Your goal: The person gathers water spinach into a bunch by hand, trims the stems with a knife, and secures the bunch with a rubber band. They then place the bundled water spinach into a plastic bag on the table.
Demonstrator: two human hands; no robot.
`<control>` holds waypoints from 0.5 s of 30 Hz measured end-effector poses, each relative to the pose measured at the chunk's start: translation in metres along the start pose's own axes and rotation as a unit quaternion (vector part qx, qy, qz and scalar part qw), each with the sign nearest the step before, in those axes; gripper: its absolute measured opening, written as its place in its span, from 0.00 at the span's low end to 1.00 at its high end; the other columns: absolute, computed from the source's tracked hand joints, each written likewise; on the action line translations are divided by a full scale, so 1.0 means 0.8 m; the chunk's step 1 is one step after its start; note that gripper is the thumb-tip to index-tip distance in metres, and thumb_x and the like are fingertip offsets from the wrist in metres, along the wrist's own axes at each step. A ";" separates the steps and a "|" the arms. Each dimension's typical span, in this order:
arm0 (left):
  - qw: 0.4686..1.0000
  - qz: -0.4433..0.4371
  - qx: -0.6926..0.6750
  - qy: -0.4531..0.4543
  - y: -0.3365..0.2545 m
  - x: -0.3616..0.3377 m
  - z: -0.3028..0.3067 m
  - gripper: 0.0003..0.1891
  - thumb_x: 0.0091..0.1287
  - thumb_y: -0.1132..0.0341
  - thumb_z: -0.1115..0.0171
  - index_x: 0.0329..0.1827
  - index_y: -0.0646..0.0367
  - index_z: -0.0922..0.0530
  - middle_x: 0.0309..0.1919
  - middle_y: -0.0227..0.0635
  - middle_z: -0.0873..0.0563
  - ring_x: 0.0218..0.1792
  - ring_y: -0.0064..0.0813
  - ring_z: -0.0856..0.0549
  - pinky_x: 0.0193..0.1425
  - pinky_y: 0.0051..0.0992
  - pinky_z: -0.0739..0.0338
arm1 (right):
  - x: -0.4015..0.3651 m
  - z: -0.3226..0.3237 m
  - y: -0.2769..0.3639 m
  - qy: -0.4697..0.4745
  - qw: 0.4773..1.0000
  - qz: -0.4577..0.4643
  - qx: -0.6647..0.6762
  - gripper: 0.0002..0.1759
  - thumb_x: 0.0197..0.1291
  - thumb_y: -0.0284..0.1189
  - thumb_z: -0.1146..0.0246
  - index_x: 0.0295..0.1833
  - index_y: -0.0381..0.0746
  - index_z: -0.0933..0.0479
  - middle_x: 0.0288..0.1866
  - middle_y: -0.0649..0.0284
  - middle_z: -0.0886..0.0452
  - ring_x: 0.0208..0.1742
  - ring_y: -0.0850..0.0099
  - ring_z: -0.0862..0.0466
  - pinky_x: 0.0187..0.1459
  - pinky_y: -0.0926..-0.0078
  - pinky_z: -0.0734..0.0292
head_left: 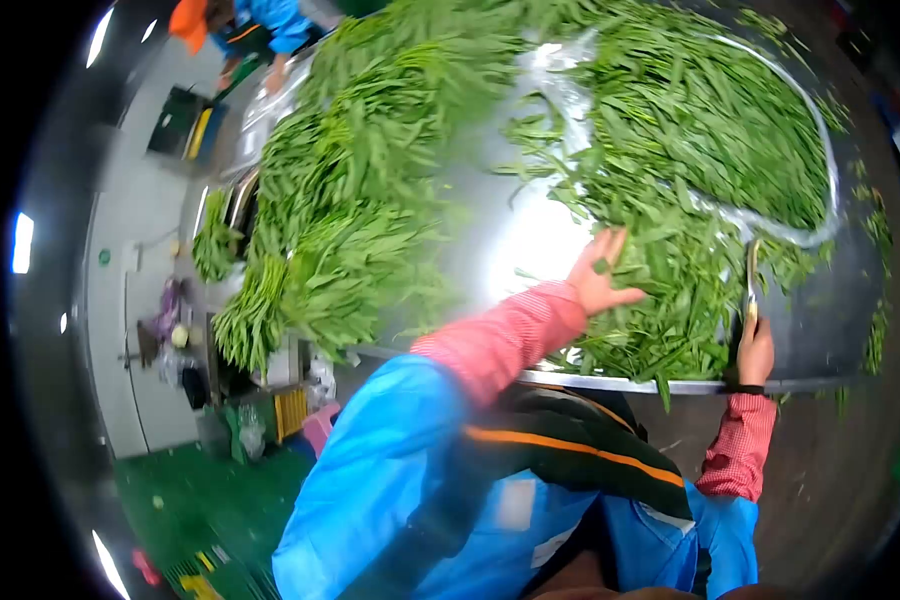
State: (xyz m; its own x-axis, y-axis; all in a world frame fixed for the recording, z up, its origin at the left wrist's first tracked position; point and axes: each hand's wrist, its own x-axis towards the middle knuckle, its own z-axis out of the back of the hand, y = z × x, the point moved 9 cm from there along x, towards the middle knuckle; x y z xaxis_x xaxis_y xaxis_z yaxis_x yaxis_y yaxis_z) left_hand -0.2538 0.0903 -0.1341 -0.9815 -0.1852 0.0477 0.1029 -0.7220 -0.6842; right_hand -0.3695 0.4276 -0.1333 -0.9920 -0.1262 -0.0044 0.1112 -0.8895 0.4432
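Note:
My left hand (600, 278) rests with spread fingers at the edge of a loose heap of leafy greens (670, 300) on the metal table. My right hand (755, 352) is closed around the handle of a knife (753, 275), near the table's front edge. Its narrow blade points away from me, beside the loose leaves. Beyond the knife, a large pile of long-stemmed greens (740, 130) lies on clear plastic sheeting (818, 235).
Bundled greens (360, 170) line the table's left side. A shiny bare strip of metal table (490, 200) runs between the piles. At the far left, another person (270, 25) in a blue sleeve stands by the table. Green and yellow crates (290, 412) stand on the floor.

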 end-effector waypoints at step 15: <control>0.985 0.088 -0.121 -0.085 0.130 0.070 0.127 0.42 0.56 0.53 0.28 0.71 0.58 0.37 0.61 0.52 0.24 0.63 0.42 0.25 0.66 0.35 0.32 | -0.248 -0.168 0.365 0.278 0.889 0.313 0.187 0.14 0.65 0.38 0.45 0.43 0.37 0.35 0.21 0.53 0.22 0.22 0.53 0.20 0.25 0.55 0.27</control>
State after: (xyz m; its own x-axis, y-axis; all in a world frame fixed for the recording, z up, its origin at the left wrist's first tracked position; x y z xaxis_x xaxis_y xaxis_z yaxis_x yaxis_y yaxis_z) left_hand -0.2819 -0.0632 -0.1289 -0.9083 -0.4179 0.0201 0.2081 -0.4929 -0.8448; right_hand -0.1321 0.1338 -0.1232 -0.5477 -0.8353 -0.0480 0.5007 -0.3731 0.7811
